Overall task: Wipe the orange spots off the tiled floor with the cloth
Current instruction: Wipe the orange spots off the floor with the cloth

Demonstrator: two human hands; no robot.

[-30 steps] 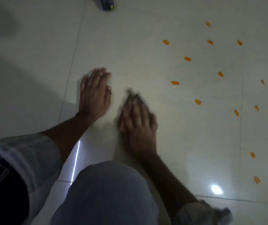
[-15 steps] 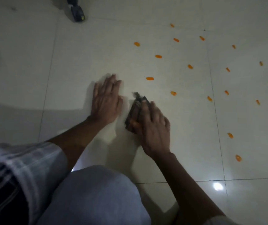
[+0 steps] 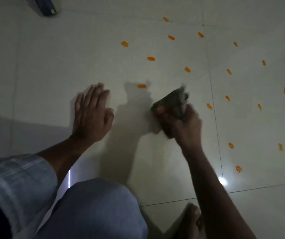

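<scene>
Cloth point(image 3: 170, 103) is bunched dark in my right hand point(image 3: 184, 125), fingers curled tight around it, so that a folded edge sticks out ahead of the knuckles. It is blurred, and I cannot tell whether it is touching the floor point(image 3: 55, 69) or just above it. I judge the wad is held this way to give a firm scrubbing face instead of a loose rag. My left hand point(image 3: 91, 112) lies flat on the tile, fingers loosely spread with the thumb out to the side, apparently propping my weight as I lean forward. It holds nothing.

Orange spots are scattered ahead and to the right. The nearest spot point(image 3: 141, 86) sits just beyond the cloth, between my hands, and another spot point(image 3: 209, 106) lies just right of the cloth, close to a grout line. Many remain, so the job looks early. My knee point(image 3: 93, 209) fills the lower view, and what looks like a bare foot point(image 3: 192, 219) sits beneath my right forearm. A dark object point(image 3: 46, 6) lies far off at the top left, well clear. Nothing blocks the spots, though my own shadow dims the nearest one.
</scene>
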